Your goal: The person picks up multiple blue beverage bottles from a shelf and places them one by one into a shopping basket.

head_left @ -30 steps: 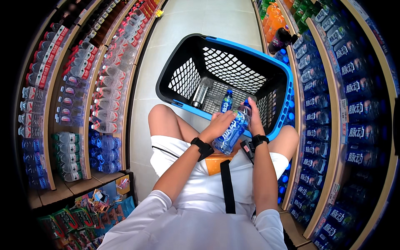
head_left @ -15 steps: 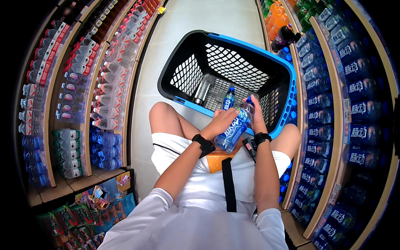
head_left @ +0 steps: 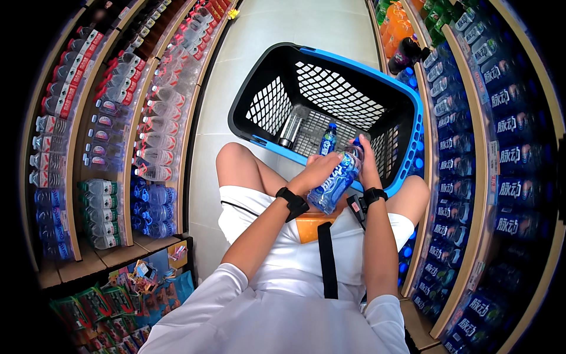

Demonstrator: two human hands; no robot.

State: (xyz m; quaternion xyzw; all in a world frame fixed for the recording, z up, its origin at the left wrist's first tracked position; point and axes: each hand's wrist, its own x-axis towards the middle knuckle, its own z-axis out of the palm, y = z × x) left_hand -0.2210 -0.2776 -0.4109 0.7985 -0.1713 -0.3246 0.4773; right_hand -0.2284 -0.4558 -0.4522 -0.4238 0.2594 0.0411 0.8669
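Both hands are on one blue-labelled drink bottle [head_left: 334, 187], held tilted above my lap with its blue cap pointing away from me. My left hand [head_left: 318, 171] lies closed over the label side. My right hand [head_left: 369, 162] is closed round the neck and shoulder, close to the cap. Just beyond them is a black shopping basket with a blue rim [head_left: 354, 65]. Inside it stands a second blue-labelled bottle [head_left: 328, 140], its lower part hidden behind the held bottle and my left hand. Farther left in the basket lies a clear cylindrical bottle with a dark end [head_left: 290, 127].
Shelves of clear water bottles [head_left: 160, 125] line the left side. On the right, shelves hold rows of blue drink bottles [head_left: 512, 154], with orange drinks [head_left: 398, 26] farther off. Snack packets [head_left: 112, 301] hang at the lower left. Tiled floor [head_left: 247, 29] runs between.
The whole view has shifted slightly, moving the basket and shelves a little to the right. Both hands keep their hold on the bottle, with hardly any change in its tilt.
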